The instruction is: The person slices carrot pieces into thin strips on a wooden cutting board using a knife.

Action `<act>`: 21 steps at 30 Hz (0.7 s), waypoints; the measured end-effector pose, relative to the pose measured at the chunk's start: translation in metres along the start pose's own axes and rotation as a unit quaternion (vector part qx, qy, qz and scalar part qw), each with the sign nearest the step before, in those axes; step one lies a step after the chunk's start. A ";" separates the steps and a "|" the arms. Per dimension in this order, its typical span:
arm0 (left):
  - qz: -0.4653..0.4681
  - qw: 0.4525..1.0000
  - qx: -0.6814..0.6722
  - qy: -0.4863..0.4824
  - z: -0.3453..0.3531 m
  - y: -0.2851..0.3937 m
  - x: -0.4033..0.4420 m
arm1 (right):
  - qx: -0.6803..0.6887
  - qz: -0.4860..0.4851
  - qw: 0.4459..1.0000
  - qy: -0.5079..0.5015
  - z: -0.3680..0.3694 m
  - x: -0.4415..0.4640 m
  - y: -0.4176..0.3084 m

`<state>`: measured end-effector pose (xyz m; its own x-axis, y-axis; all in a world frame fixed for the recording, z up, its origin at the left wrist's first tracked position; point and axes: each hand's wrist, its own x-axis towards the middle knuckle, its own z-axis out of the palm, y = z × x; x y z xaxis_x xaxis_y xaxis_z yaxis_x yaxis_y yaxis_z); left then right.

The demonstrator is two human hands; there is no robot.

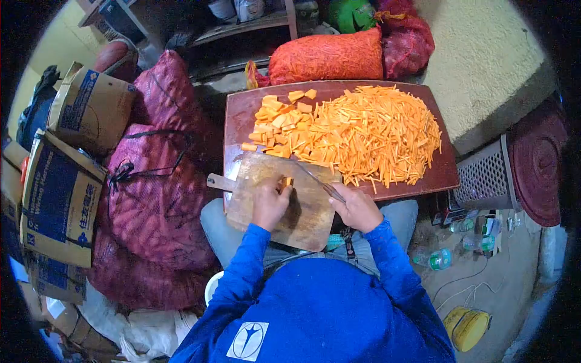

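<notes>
A wooden cutting board (308,227) with a short handle at its left lies across my lap, against the table edge. Over its left half, my left hand (272,202) pinches a small orange carrot piece (288,181). At the board's right edge, my right hand (358,210) grips a knife (330,189) by its handle; the blade points up and left toward the chunks. Beyond the board lie carrot chunks (275,118) on the left and a big heap of thin carrot sticks (387,136) on the right. Both rest on the red-brown table (239,103).
A red mesh bag of orange shreds (327,57) lies behind the table. Full purple-red mesh sacks (154,193) and cardboard boxes (60,199) crowd my left. To the right stand a grey plastic basket (484,175), plastic bottles (440,259) and a yellow container (467,328).
</notes>
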<state>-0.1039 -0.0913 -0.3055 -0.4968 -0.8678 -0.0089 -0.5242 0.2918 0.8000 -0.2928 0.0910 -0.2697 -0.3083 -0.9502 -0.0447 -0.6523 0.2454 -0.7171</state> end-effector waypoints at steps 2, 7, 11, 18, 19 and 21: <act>0.134 0.983 0.125 0.007 0.005 0.003 -0.005 | 0.003 0.007 1.000 0.004 0.000 -0.001 -0.003; 0.075 0.994 0.045 -0.060 0.014 0.017 -0.019 | 0.061 0.006 0.998 0.007 0.000 -0.012 -0.018; 0.150 0.987 0.004 -0.058 0.015 0.013 -0.026 | 0.117 0.037 0.992 -0.029 -0.001 -0.019 -0.030; 0.246 0.961 0.101 -0.074 0.014 -0.003 -0.024 | 0.041 0.006 0.998 -0.038 0.002 -0.022 -0.033; 0.245 0.961 0.100 -0.075 0.014 -0.004 -0.024 | 0.037 0.004 0.999 -0.036 0.000 -0.026 -0.037; 0.283 0.952 0.099 -0.062 0.015 -0.009 -0.024 | 0.031 0.002 0.999 -0.035 0.000 -0.032 -0.041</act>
<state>-0.0983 -0.0672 -0.3213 -0.8098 -0.4980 0.3101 -0.2615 0.7796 0.5691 -0.2566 0.1111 -0.2388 -0.2606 -0.9608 -0.0952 -0.6055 0.2394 -0.7590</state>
